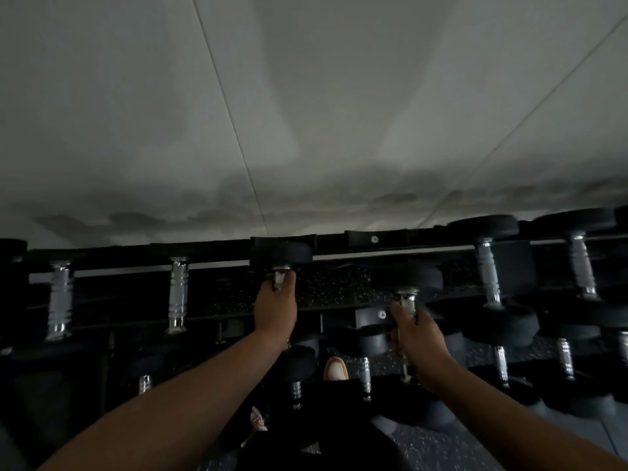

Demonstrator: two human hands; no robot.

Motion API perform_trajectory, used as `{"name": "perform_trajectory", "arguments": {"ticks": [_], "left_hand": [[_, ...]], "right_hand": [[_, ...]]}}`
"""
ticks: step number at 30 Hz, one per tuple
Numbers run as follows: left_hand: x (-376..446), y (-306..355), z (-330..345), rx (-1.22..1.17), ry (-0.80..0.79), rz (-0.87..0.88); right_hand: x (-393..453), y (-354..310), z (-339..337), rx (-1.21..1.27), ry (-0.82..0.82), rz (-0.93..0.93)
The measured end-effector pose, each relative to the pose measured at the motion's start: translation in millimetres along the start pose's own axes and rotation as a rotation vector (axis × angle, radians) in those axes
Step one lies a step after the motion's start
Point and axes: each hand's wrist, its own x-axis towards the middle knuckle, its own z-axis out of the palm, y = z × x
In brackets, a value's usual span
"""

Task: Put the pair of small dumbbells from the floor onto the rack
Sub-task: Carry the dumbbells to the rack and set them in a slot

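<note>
**A:** Pale wall panels point(306, 96), crossed by thin seams and smudged with dark shadow along the bottom, are seen filling the upper part of the head view. What is set against them?

**B:** A long black metal dumbbell rack point(339, 309) is seen running across the picture below the wall. Larger black dumbbells with chrome ribbed handles are cradled on its top tier: two to the left point(178, 294) of the rack's middle and two to the right point(489, 266). More are stored on a lower tier, dimly lit.

**A:** Where are the small dumbbells?

**B:** Both are held at the middle of the rack's top tier. The left small black dumbbell with a chrome handle point(282, 254) is gripped by the left hand point(276, 309), whose fingers are closed round the handle; its far head is lying in a saddle on the rack's rear rail. The right small black dumbbell point(413, 278) is gripped the same way by the right hand point(419, 341), fingers wrapped round the chrome handle. It is held over the rack's front rail, beside an empty saddle; whether it touches the rack cannot be told.

**A:** And below the rack?

**B:** A speckled grey floor point(441, 447) is visible under the forearms, and the toe of a light-coloured shoe point(335, 368) is seen beneath the rack's front edge, between the two arms.
</note>
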Motion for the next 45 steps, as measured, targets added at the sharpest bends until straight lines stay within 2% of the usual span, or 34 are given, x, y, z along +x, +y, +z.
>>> {"name": "perform_trajectory", "arguments": {"ticks": [6, 12, 20, 29, 45], "left_hand": [[18.8, 9.9, 17.8, 0.044, 0.056, 0.006], [32.8, 19.0, 29.7, 0.096, 0.036, 0.023], [47.2, 5.1, 32.6, 0.217, 0.111, 0.071], [52.9, 1.0, 33.8, 0.268, 0.103, 0.053], [51.4, -0.5, 35.1, 0.381, 0.133, 0.085]], "right_hand": [[33.8, -12.4, -6.3, -0.036, -0.061, -0.017], [54.9, -20.4, -1.1, -0.023, -0.094, -0.001], [81.8, -31.1, 10.5, -0.044, -0.087, -0.038], [108.7, -46.8, 22.4, -0.057, -0.113, -0.069], [134.8, -22.3, 37.2, -0.133, -0.111, -0.097]]}}
